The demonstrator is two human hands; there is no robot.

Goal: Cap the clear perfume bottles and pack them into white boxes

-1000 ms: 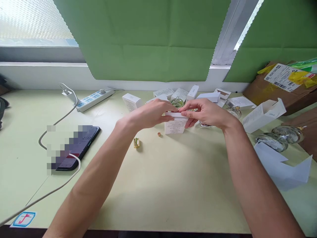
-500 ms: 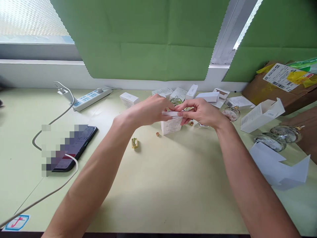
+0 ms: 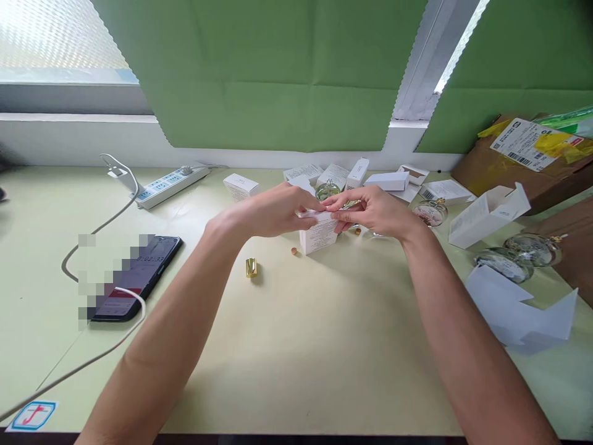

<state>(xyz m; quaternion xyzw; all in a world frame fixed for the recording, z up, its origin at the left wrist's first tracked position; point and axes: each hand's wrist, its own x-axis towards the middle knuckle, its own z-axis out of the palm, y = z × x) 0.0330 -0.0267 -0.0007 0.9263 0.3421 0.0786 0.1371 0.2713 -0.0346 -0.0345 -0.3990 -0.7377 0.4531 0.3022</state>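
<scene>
A small white printed carton (image 3: 319, 236) stands upright on the table with its top between my two hands. My left hand (image 3: 286, 211) is closed at the carton's top left, its thumb on the top edge and its fingers bent over the flap area. From the other side my right hand (image 3: 370, 211) grips the top right edge, thumb and forefinger reaching across the top. The fingers hide part of the carton's top. In front lie a tiny copper-coloured cap (image 3: 294, 251) and a shiny gold cap (image 3: 251, 267). A round glass bottle (image 3: 328, 190) shows behind the hands.
Several white cartons, one of them here (image 3: 241, 185), line the back. Glass bottles (image 3: 504, 264), an open carton (image 3: 488, 216) and folded white card (image 3: 521, 312) lie right, near a cardboard box (image 3: 482, 161). Left are a phone (image 3: 148, 278), cable and power strip (image 3: 173, 185).
The white flap at the carton's top has gone down, and my left thumb now rests on that edge. Both hands stay at the carton, which has hardly moved.
</scene>
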